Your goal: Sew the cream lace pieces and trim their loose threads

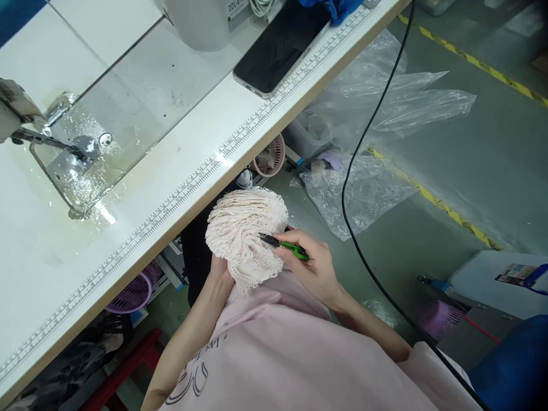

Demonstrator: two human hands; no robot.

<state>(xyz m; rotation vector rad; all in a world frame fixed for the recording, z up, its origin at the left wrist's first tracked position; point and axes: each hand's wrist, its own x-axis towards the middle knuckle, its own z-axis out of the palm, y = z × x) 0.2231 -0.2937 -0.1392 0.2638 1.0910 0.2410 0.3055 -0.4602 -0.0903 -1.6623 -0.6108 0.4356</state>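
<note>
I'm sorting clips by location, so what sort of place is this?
Probably a sewing workshop: a sewing machine stands on a table marked with a ruler along its edge, and the left hand holds layered, lacy cream cloth.

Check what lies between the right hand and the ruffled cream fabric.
A green-and-black tool, held in the right hand, its dark tip over the ruffled cream fabric; the head view shows this.

Both bare forearms (192,322) are slanting inward — the left hand (220,267) is gripping, fingers hidden — while the right hand (317,268) is pinching between thumb (286,257) and forefinger (291,235).
</note>
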